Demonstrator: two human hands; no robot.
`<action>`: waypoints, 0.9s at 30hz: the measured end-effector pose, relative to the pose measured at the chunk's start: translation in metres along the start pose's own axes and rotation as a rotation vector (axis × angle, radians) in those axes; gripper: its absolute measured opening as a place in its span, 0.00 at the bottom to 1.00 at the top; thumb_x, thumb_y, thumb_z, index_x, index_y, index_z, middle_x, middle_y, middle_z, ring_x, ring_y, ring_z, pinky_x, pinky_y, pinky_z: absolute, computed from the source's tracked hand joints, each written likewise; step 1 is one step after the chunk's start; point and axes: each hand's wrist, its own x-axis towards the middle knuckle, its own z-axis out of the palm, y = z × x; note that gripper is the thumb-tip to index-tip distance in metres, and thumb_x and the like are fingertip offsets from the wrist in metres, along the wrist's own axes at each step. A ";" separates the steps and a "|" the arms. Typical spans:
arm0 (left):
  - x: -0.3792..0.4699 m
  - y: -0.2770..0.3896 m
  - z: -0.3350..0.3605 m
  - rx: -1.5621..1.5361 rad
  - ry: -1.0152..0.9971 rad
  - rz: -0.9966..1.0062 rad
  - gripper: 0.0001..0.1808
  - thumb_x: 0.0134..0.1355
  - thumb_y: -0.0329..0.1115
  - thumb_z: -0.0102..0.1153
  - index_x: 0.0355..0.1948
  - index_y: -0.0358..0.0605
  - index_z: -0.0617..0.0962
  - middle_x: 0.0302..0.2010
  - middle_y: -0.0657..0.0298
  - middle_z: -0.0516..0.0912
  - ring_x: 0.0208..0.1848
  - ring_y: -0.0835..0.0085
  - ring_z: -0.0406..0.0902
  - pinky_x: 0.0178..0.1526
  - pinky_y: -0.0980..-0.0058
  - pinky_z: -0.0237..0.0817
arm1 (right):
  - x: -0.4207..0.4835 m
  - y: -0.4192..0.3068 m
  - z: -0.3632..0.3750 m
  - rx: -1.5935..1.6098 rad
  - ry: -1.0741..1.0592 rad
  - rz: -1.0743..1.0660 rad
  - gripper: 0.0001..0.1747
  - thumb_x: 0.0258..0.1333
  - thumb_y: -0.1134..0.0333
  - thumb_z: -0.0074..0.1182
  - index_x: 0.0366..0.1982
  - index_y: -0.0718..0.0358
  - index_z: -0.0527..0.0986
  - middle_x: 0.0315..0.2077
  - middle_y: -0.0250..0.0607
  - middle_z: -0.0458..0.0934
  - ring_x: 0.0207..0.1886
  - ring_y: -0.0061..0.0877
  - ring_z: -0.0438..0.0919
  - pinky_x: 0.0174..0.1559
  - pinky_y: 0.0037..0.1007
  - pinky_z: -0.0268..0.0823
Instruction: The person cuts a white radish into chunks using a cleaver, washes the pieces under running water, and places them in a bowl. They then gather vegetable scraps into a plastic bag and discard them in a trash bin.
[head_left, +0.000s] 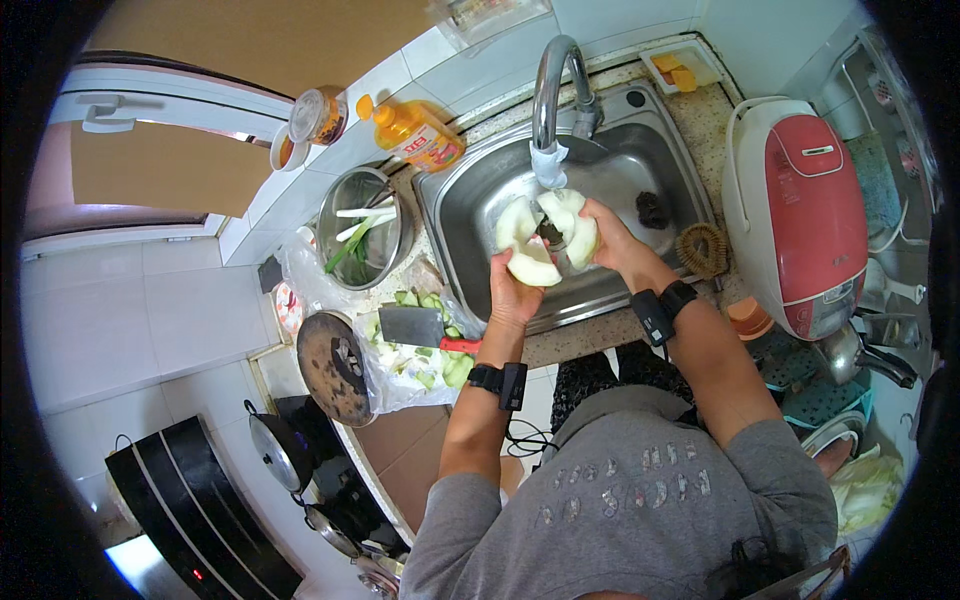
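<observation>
My left hand (517, 289) grips a pale, peeled melon or gourd piece (534, 265); whether the curved part (516, 222) above it is a separate piece I cannot tell. In my right hand (613, 238) is another curved pale piece (571, 229), its hollow side turned towards the left one. Both hands are over the stainless steel sink (480, 217), below the chrome faucet (550, 90), whose spout has a white wrapping (549, 163). A dark scrubber (651, 210) lies in the basin on the right.
Left of the sink, a cleaver (412, 326) lies across green peelings (450, 367) on plastic. Nearby are a round cutting board (330, 367), a metal pot (405, 232) with scallions and an orange bottle (420, 135). A bristle brush (702, 250) and red-and-white rice cooker (814, 217) stand right.
</observation>
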 end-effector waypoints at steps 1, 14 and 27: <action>0.000 -0.001 -0.005 0.009 -0.012 0.014 0.30 0.57 0.45 0.54 0.61 0.46 0.70 0.53 0.58 0.78 0.56 0.60 0.75 0.59 0.52 0.66 | 0.001 0.001 0.001 0.042 -0.002 -0.001 0.29 0.57 0.56 0.43 0.59 0.57 0.69 0.52 0.41 0.77 0.52 0.36 0.77 0.53 0.47 0.70; 0.007 0.000 -0.012 0.091 0.057 -0.068 0.28 0.62 0.35 0.51 0.64 0.47 0.68 0.60 0.58 0.74 0.62 0.59 0.72 0.62 0.54 0.64 | 0.023 0.015 0.017 -0.349 0.205 -0.189 0.28 0.56 0.59 0.58 0.56 0.64 0.70 0.48 0.41 0.78 0.47 0.31 0.79 0.49 0.31 0.71; 0.069 -0.056 0.003 0.466 0.210 0.033 0.29 0.66 0.44 0.60 0.60 0.35 0.69 0.52 0.54 0.79 0.51 0.63 0.78 0.51 0.64 0.73 | -0.025 -0.010 -0.019 -0.518 0.420 -0.294 0.29 0.56 0.59 0.58 0.56 0.67 0.70 0.47 0.43 0.78 0.47 0.30 0.78 0.45 0.32 0.71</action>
